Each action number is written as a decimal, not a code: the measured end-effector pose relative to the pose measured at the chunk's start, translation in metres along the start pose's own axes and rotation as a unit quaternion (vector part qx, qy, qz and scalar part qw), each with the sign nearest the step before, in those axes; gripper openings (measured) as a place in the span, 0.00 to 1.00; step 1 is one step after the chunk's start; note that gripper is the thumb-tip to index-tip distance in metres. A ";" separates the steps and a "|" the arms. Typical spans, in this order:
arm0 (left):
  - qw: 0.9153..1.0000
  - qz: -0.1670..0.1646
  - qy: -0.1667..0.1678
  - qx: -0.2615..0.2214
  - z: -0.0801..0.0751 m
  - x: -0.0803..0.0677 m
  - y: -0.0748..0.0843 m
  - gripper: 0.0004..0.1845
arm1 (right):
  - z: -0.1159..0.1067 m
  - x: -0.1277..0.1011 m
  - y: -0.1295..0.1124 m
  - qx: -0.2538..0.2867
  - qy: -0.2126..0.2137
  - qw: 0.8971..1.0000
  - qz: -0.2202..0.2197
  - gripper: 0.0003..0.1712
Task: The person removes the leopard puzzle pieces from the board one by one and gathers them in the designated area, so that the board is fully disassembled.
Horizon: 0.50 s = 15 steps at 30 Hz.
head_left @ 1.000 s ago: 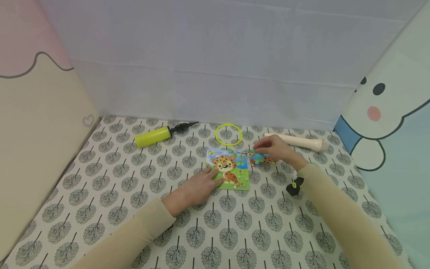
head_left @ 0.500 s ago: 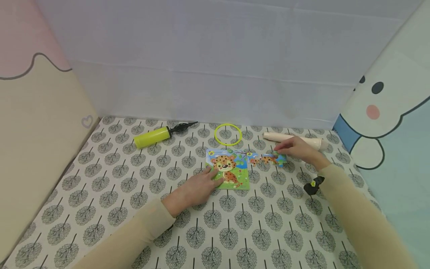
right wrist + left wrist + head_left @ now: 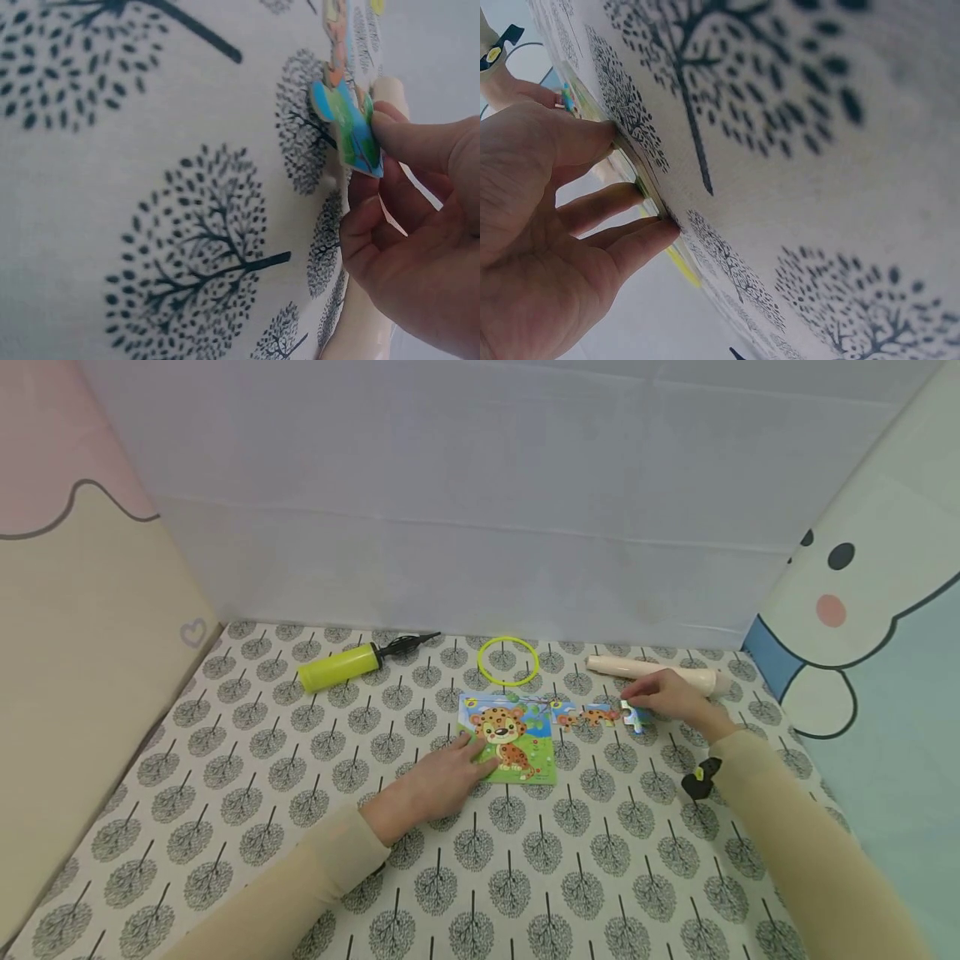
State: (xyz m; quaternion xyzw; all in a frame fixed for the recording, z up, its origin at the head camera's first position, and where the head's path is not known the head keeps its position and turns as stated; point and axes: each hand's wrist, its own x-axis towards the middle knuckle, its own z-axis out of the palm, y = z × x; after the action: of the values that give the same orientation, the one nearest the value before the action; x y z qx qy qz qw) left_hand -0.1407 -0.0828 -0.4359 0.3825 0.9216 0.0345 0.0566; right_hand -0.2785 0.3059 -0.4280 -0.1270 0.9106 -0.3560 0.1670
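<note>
A leopard puzzle board (image 3: 517, 739) lies flat on the tree-patterned cloth (image 3: 465, 852). My left hand (image 3: 442, 772) rests on its near left corner with straight fingers (image 3: 611, 206) against the board's edge. Right of the board lie loose puzzle pieces (image 3: 588, 716). My right hand (image 3: 663, 696) pinches one blue and green puzzle piece (image 3: 351, 131) at the right end of that row, tilted just above the cloth; the head view shows the puzzle piece (image 3: 633, 718) between thumb and fingers.
A yellow hand pump (image 3: 345, 665) lies at the back left, a thin yellow ring (image 3: 510, 660) behind the board, and a cream wooden roller (image 3: 660, 672) just behind my right hand. Padded walls close in the left, back and right sides.
My right hand slid rightward along the row of loose pieces and lifted the end piece away from the others. The left hand has stayed on the board.
</note>
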 end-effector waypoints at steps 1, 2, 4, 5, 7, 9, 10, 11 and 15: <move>1.000 0.001 0.001 0.001 0.000 0.000 0.000 0.27 | 0.001 0.000 0.000 -0.011 0.005 1.000 -0.002 0.11; 1.000 0.002 0.003 0.002 0.000 0.000 0.000 0.27 | 0.002 0.000 0.000 -0.021 0.010 1.000 -0.006 0.11; 1.000 0.005 0.006 0.009 0.000 0.000 0.000 0.26 | 0.005 0.001 0.000 -0.038 0.020 0.999 -0.011 0.10; 1.000 0.006 0.007 0.013 0.000 0.000 0.000 0.26 | 0.005 0.001 -0.001 -0.040 0.023 0.999 -0.010 0.10; 1.000 0.010 0.010 0.025 0.000 0.000 0.000 0.26 | 0.007 0.000 -0.001 -0.049 0.026 0.998 -0.014 0.09; 0.999 0.014 0.013 0.040 0.000 0.001 0.000 0.27 | 0.008 0.000 -0.002 -0.056 0.031 0.998 -0.015 0.09; 0.999 0.015 0.014 0.048 0.000 0.001 0.000 0.27 | 0.008 0.000 -0.002 -0.057 0.032 0.998 -0.016 0.09; 0.998 0.016 0.016 0.055 0.000 0.001 0.000 0.28 | 0.008 0.000 -0.002 -0.060 0.035 0.997 -0.018 0.09; 0.995 0.022 0.027 0.089 0.001 0.001 0.002 0.28 | 0.010 0.000 -0.003 -0.066 0.043 0.997 -0.024 0.08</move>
State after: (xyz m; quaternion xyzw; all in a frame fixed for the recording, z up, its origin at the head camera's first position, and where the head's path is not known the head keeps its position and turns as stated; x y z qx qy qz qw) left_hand -0.1404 -0.0807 -0.4371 0.4054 0.9134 -0.0360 -0.0029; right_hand -0.2742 0.2981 -0.4327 -0.1445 0.9352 -0.3038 0.1103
